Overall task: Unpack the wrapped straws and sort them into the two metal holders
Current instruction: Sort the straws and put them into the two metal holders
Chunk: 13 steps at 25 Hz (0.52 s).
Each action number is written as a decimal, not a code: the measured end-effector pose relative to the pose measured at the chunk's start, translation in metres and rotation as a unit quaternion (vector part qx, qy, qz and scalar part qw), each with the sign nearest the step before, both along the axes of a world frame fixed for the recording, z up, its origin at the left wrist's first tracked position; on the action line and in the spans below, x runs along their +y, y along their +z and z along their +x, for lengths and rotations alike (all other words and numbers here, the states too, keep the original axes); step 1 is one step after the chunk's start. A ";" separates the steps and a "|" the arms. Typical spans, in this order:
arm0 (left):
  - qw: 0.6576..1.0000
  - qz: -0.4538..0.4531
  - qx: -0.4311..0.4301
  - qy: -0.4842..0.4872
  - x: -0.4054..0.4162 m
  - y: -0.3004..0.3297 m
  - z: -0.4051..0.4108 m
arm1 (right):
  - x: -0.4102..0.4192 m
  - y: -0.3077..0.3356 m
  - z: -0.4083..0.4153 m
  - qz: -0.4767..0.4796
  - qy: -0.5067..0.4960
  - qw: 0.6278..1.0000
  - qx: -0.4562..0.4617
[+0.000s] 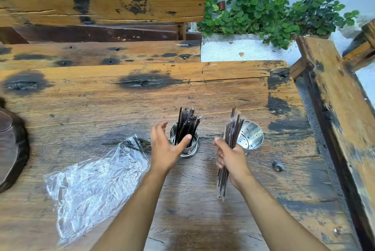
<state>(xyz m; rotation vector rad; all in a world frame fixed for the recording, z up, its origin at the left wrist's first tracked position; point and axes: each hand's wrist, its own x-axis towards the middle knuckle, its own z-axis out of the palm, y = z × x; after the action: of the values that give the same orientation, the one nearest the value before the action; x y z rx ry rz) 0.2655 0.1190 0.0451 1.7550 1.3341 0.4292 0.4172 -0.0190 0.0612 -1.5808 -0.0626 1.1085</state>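
- The straws are thin and dark brown to black, each in a clear plastic sleeve that glints at the tips.
- I see two bunches. One bunch (187, 123) stands in the left metal holder (185, 142), leaning and fanned out above its rim. The second bunch (230, 143) is gripped in my right hand (231, 159), fingers curled round its middle, held upright and just near-left of the right metal holder (250, 138).
- I cannot count single straws in either bunch; they overlap too much.
- My left hand (165, 147) is spread with relaxed fingers, holding nothing, its thumb across the near rim of the left holder; whether it touches the metal I cannot tell.
- There are two holders, shiny steel cylinders with small punched holes, standing near each other in the middle of the table. The right one shows only its bare perforated inside.
- One crumpled clear plastic bag (95, 181) lies flat to the near left.
- The table (101, 104) is rough, weathered orange-brown planks with black stains and cracks. Benches (105, 5) of the same wood stand at the far side and right; green leafy plants (263, 9) grow against a pale wall.
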 end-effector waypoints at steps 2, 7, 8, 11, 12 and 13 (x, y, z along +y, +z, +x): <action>0.995 0.005 -0.068 0.068 -0.039 0.000 -0.009 | -0.005 0.004 0.005 0.045 -0.012 0.997 0.065; 0.952 -0.249 -0.103 -0.144 -0.107 0.008 0.003 | -0.011 0.007 0.008 0.119 -0.022 0.974 0.191; 0.932 -0.302 -0.111 -0.170 -0.113 0.011 0.010 | -0.011 0.008 0.004 0.118 -0.020 0.970 0.209; 0.908 -0.355 -0.133 -0.181 -0.118 0.010 0.022 | -0.016 0.012 0.002 0.109 -0.018 0.966 0.235; 0.915 -0.340 -0.116 -0.183 -0.119 0.009 0.023 | -0.020 0.013 0.004 0.104 -0.007 0.971 0.213; 0.918 -0.336 -0.099 -0.184 -0.122 0.009 0.024 | -0.023 0.015 0.007 0.094 0.009 0.978 0.184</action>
<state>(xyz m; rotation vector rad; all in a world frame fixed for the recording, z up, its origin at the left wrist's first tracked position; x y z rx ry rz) 0.2893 -0.0026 0.0538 1.2885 0.8347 -0.0699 0.4239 -0.0420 0.0760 -1.1900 0.0650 1.3518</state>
